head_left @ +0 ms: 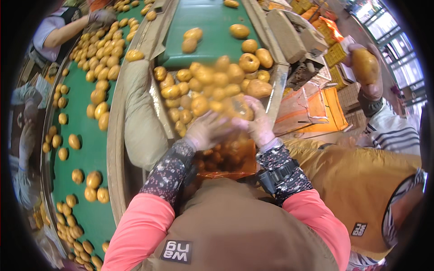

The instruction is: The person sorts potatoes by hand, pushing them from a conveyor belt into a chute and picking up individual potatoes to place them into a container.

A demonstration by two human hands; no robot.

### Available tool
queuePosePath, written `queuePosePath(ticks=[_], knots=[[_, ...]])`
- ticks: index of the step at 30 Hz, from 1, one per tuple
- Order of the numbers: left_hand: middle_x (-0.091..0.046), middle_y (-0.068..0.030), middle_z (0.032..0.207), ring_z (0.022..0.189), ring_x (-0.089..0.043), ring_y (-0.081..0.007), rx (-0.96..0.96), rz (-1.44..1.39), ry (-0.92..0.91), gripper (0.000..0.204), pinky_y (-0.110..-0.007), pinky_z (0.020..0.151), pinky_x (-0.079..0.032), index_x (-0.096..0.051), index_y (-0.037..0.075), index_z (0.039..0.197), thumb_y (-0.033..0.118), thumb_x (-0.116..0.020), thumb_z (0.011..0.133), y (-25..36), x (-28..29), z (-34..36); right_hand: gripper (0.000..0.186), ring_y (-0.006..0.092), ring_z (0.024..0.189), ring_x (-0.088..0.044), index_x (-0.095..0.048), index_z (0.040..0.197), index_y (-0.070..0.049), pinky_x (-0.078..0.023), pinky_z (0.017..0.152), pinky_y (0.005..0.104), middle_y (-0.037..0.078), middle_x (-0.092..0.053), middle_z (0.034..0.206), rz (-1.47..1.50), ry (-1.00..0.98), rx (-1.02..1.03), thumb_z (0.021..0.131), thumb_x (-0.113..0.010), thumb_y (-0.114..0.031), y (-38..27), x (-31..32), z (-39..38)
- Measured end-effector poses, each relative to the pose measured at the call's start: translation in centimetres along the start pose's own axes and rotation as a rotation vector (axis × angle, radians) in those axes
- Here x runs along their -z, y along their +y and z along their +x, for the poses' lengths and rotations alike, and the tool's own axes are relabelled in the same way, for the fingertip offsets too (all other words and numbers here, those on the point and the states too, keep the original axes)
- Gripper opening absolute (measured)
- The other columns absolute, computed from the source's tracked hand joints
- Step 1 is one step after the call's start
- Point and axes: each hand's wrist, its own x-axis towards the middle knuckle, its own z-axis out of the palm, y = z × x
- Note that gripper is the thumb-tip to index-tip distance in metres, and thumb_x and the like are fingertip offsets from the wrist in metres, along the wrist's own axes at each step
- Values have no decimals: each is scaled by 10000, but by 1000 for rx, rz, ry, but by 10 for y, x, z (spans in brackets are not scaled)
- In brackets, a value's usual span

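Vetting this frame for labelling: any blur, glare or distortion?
Head view: central potatoes motion-blurred, left hand and right hand softened too; head view: windows glare at upper right; head view: wooden rail bows, corners black.

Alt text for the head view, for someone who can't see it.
A person's left hand and right hand are at the near edge of a potato heap at the end of a green conveyor belt, over an orange bag holding potatoes. Left, a second green belt carries more potatoes; right, a co-worker holds up a potato.
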Motion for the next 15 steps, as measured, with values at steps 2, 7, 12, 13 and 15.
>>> queuePosePath(ticks=[2,7,12,13,15], knots=[[-436,-49,1488,1378,-394,-336,48,43,-20,658,-511,1199,-286,-497,347,1442,398,-700,818,-5,-7,0,836,292,1329,-487,-552,1300,78,-385,1127,377,185,-507,1414,-30,4,30,656,-906,-320,-5,-1,7],[-480,-40,1468,1352,-426,-352,7,37,80,533,-530,1138,-362,-610,314,1325,374,-702,803,-7,-12,14,770,324,1318,-468,-608,1266,-22,-395,1095,419,180,-496,1392,-54,206,374,631,-892,-352,-35,32,42],[-489,-66,1437,1292,-458,-309,-64,113,244,454,-510,1096,-387,-658,304,1240,381,-718,798,-6,-7,24,762,340,1250,-507,-595,1254,-59,-422,1060,435,206,-485,1377,-352,541,838,596,-868,-330,-117,123,90],[-487,-63,1446,1301,-453,-308,-47,111,211,448,-510,1102,-379,-658,310,1244,392,-711,807,-9,-8,22,803,337,1279,-491,-573,1290,-58,-421,1067,434,207,-426,1428,-270,560,928,612,-855,-383,-127,141,101],[-478,-52,1467,1315,-446,-310,-39,118,199,435,-498,1115,-369,-661,321,1240,406,-707,816,-8,-11,22,864,337,1285,-479,-500,1353,-57,-435,1054,444,204,-385,1433,-477,782,1267,646,-882,-372,-154,190,112]])
